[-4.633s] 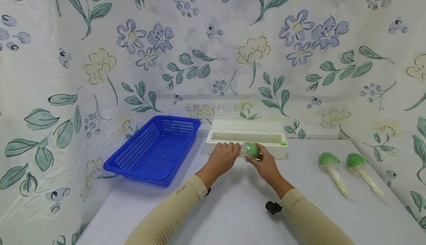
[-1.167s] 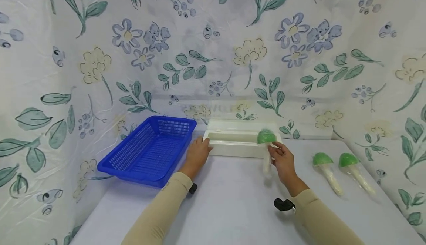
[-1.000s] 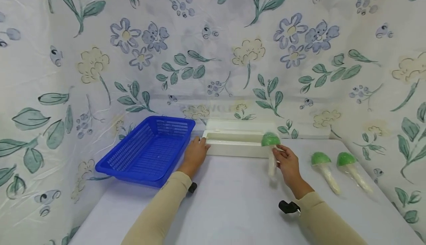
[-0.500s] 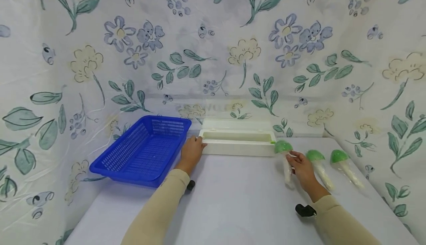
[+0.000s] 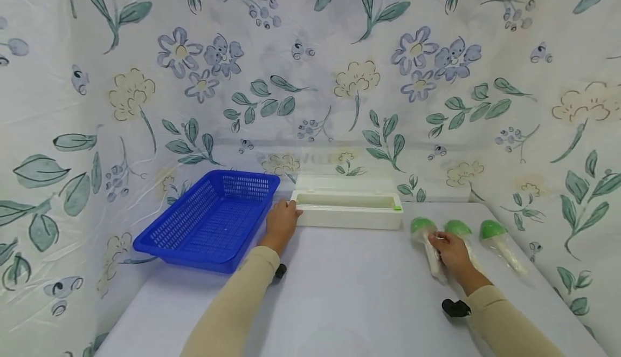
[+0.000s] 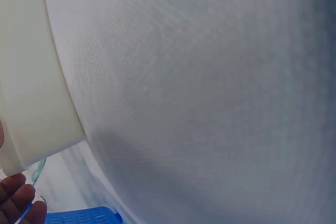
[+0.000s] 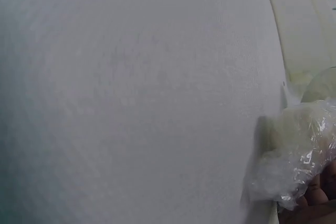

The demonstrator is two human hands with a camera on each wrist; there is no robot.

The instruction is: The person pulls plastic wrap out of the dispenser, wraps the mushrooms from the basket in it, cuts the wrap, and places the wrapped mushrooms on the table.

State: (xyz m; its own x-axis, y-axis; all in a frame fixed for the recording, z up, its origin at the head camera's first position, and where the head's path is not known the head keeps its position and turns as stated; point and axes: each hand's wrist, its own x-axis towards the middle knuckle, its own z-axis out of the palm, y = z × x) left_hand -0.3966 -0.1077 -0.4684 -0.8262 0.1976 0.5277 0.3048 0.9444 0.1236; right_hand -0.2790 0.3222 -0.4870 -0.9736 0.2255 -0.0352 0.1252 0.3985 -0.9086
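My right hand (image 5: 453,254) pinches the pale stem of a plastic-wrapped, mushroom-shaped item (image 5: 433,254) with a green domed head. It lies at the right of the table, left of two similar wrapped items (image 5: 458,228) (image 5: 504,246); the hand partly covers the middle one. In the right wrist view, the clear crinkled wrap (image 7: 294,156) shows above the fingers. My left hand (image 5: 281,225) holds the left end of a long white box (image 5: 349,219), thumb on the front side and fingers round the end. The box's lid (image 5: 344,183) stands raised at the back.
A blue perforated basket (image 5: 208,254) stands left of the box, close beside my left hand. A green tab (image 5: 397,207) shows at the box's right front edge. Floral cloth hangs behind the white table (image 5: 349,281).
Both hands were at the wrapped item before the box. My left hand has moved to the box's left end; my right has carried the item rightward, down beside the other two.
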